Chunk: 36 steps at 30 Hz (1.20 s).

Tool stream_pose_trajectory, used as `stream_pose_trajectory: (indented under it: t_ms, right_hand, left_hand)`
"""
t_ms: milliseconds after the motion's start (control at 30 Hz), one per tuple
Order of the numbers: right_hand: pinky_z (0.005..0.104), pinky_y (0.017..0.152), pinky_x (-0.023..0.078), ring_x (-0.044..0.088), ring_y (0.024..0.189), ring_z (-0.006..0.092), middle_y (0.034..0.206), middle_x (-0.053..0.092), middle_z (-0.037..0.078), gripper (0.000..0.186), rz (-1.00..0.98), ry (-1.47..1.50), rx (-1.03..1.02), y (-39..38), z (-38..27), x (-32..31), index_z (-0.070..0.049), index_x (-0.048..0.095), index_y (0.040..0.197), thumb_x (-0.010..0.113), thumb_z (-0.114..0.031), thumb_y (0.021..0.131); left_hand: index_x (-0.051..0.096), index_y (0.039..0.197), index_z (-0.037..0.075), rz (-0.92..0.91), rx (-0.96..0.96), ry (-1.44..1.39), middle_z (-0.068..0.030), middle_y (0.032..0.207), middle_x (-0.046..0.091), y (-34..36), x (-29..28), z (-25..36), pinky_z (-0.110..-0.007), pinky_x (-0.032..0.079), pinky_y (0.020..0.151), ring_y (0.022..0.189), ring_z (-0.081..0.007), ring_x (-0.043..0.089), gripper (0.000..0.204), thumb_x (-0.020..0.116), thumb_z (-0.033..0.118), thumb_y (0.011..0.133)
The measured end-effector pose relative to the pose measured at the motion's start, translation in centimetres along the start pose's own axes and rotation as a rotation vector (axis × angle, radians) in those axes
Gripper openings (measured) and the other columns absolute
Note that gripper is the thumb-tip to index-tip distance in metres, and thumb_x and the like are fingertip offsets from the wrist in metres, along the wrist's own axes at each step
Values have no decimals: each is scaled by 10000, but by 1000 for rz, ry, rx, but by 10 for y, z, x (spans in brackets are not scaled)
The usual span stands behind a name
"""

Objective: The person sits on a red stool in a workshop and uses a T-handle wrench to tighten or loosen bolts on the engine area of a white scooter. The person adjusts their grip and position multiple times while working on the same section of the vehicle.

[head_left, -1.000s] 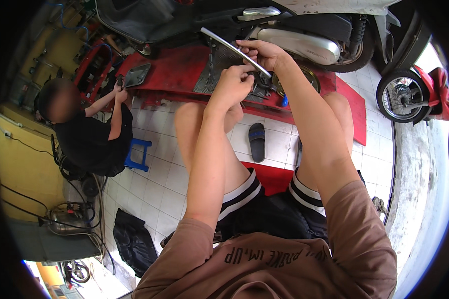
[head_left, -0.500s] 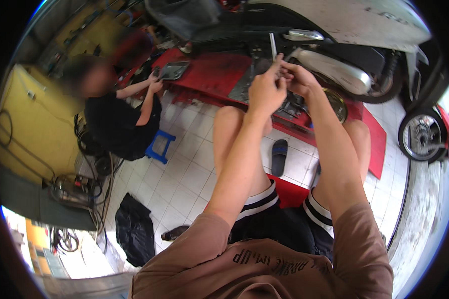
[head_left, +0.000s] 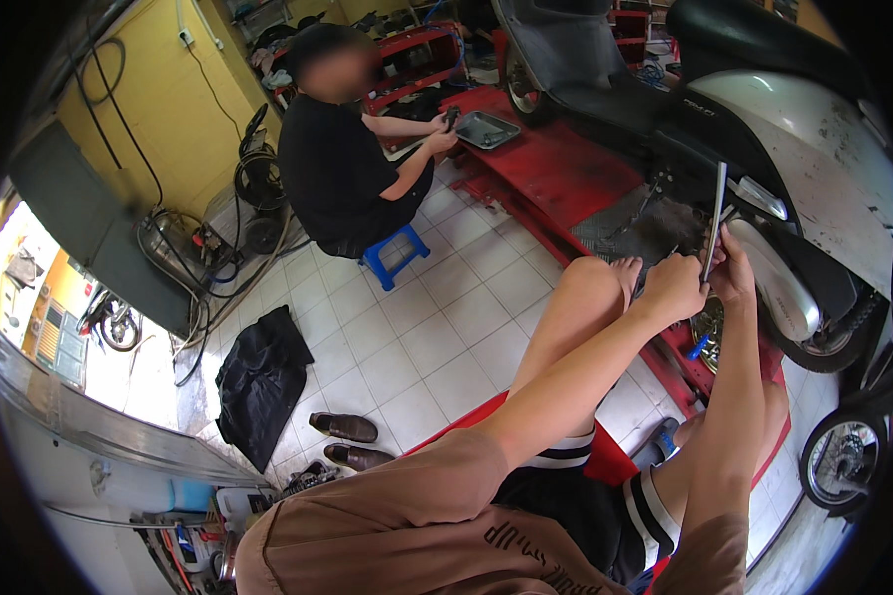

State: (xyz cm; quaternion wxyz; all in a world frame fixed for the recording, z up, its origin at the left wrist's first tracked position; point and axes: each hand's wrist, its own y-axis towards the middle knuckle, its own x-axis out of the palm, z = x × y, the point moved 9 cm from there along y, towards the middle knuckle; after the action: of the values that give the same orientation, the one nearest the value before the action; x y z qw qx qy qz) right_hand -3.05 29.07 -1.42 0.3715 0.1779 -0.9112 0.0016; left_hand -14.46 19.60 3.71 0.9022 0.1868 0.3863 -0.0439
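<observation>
The left hand (head_left: 673, 288) and right hand (head_left: 732, 270) were both closed around the lower end of a long metal wrench (head_left: 714, 220), which stood upright against the scooter (head_left: 794, 169) just beyond them.

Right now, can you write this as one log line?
left hand: on long silver metal wrench | right hand: gripping wrench | beside white scooter

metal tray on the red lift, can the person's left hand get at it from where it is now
Probably not. The left hand is up at the long metal tool by the scooter, while the metal tray lies far along the red lift, beside the co-worker's hands.
</observation>
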Motion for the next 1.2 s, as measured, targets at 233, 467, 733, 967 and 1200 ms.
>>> stream_pose_trajectory:
  t_ms: [233, 467, 733, 967, 1200]
  right_hand:
    - [224, 494, 353, 427, 568, 72, 668, 461, -29, 239, -71, -39, 38, -4, 3, 2, -63, 534, 1049, 569, -261, 921]
    - [241, 574, 419, 500, 631, 92, 708, 529, -15, 140, 43, -120, 30, -5, 17, -2, -70, 574, 847, 605, -198, 893]
    - [216, 579, 368, 432, 606, 77, 675, 455, -38, 178, -42, -1, 39, -2, 13, 15, -56, 539, 1003, 569, -207, 914]
    - [263, 605, 436, 483, 630, 114, 698, 512, -3, 219, 81, -53, 28, -1, 17, -1, -55, 544, 766, 546, -207, 924]
    - [247, 558, 368, 412, 582, 89, 642, 445, -25, 203, 106, -65, 41, -13, 0, 0, -86, 539, 765, 599, -222, 904]
  left_hand:
    - [690, 993, 76, 49, 187, -338, -174, 822, 665, 1, -22, 37, -421, 506, 732, 787, -349, 641, 234, 602, 162, 794]
    - [476, 1315, 28, 125, 244, -287, -139, 633, 591, 11, -14, 29, -307, 477, 595, 552, -218, 603, 514, 587, 98, 818]
    - [620, 1064, -10, 104, -52, -25, -127, 665, 659, 16, 0, -5, -367, 511, 616, 663, -264, 661, 374, 628, 253, 799]
    - [551, 1249, 17, 112, 371, -361, 23, 553, 547, 11, 0, 40, -212, 411, 509, 530, -30, 438, 427, 614, 66, 830]
    - [553, 1245, 35, 5, -42, 23, -97, 595, 617, 16, 8, -9, -323, 481, 577, 560, -189, 618, 468, 601, 142, 791]
